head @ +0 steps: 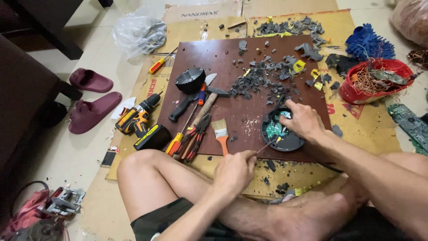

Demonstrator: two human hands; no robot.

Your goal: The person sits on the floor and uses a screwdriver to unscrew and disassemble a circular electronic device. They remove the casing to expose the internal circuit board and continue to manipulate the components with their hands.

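Observation:
I sit cross-legged on the floor in front of a dark brown board. My left hand grips a thin screwdriver whose tip reaches into a round black device shell holding a green circuit board. My right hand rests on the shell's far rim and steadies it. Many grey plastic fragments lie scattered over the board's middle and far side.
Left of the shell lie a paintbrush, pliers, a hammer, a black bowl-shaped shell and a cordless drill. A red basket of wire stands at right. Maroon slippers sit at left.

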